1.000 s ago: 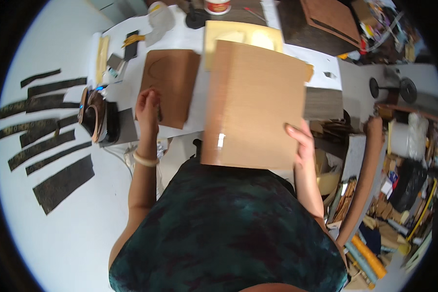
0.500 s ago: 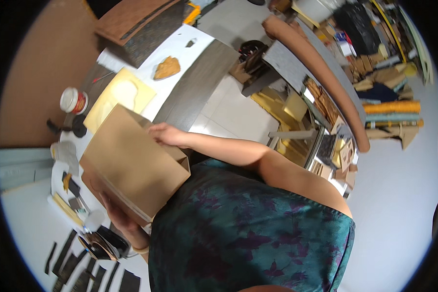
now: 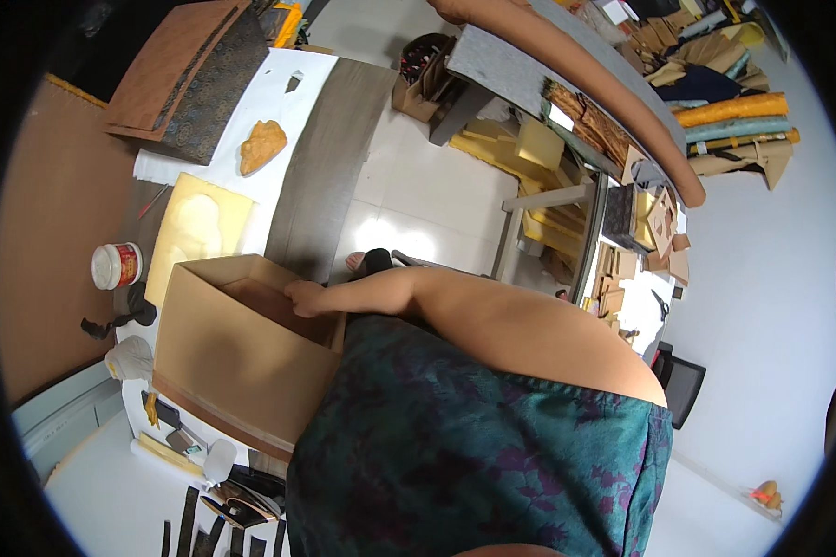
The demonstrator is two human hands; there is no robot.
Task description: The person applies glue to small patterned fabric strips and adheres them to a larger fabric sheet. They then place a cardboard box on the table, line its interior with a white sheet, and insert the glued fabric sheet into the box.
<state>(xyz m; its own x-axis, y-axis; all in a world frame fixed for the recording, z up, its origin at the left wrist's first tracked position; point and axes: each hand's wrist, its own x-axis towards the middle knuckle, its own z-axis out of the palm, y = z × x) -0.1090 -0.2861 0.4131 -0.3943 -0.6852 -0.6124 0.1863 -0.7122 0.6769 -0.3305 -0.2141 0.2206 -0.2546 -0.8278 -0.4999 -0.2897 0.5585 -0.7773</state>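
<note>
One right hand [image 3: 308, 299] of ours is resting at an open cardboard box [image 3: 241, 362] in the head view; whether it is pinching, we cannot tell. The box is sitting before us, near yellow foam [image 3: 236, 213] on the bench [image 3: 330, 158].

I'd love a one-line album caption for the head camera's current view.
Right hand at the opening of a brown cardboard box, a yellow pad and white tub beyond.
</note>
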